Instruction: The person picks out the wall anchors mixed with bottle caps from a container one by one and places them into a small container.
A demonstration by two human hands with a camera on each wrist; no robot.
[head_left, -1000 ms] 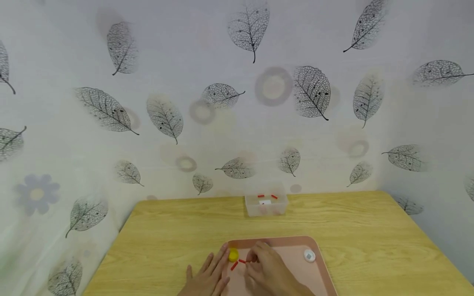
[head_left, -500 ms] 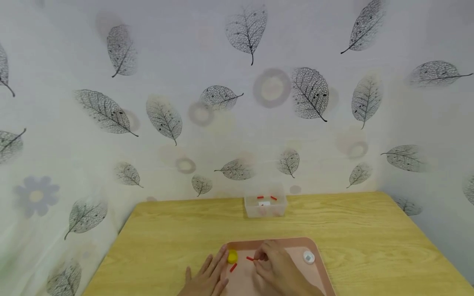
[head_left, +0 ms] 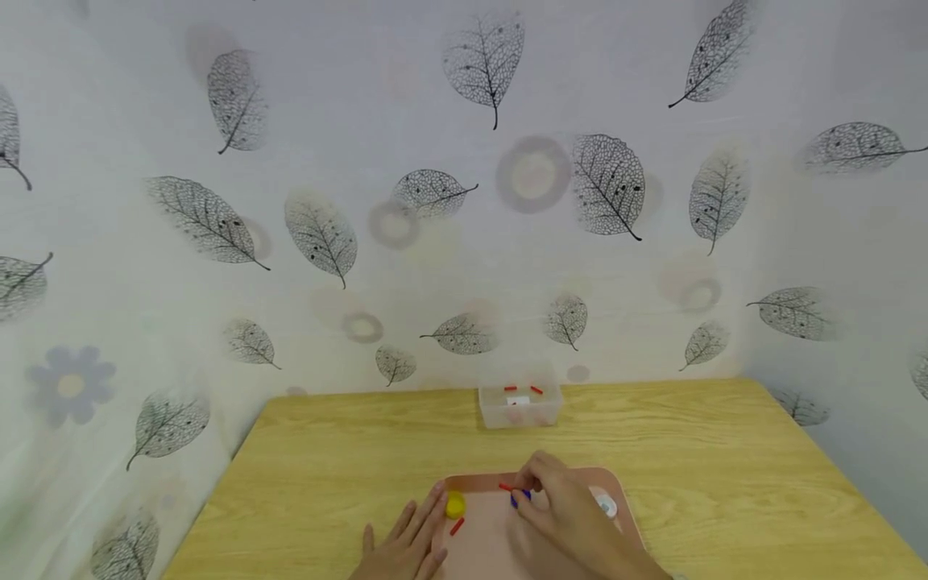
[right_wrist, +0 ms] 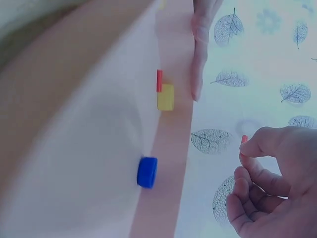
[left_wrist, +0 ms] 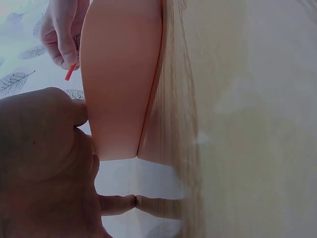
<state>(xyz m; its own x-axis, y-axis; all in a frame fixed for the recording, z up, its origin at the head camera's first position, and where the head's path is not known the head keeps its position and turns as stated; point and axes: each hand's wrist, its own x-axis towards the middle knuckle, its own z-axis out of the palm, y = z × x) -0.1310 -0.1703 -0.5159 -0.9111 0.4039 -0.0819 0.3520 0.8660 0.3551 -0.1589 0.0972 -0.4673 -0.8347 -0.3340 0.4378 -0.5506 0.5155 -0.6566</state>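
Observation:
My right hand (head_left: 569, 511) pinches a small red stick (head_left: 505, 486) between thumb and fingertips, raised over the far part of the pink tray (head_left: 482, 556). Just under those fingers in the head view is a blue cap (head_left: 519, 499), partly covered; the right wrist view shows the whole blue cap (right_wrist: 147, 172) in the tray. With fingers straight, my left hand (head_left: 402, 548) rests at the tray's left edge. Beside its fingertips sits a yellow cap (head_left: 454, 505), and close to that lies another red stick (head_left: 457, 526). A white cap (head_left: 606, 506) at the right is partly behind the right hand.
A translucent box (head_left: 518, 416) holding several red pieces and a white piece stands at the back of the wooden table (head_left: 348, 451). Behind the table hangs a pale leaf-patterned sheet (head_left: 449, 266).
My right hand has carried the red stick away from the yellow cap, rightward and toward the tray's far side. The blue cap now shows beside its fingers. My left hand stays put.

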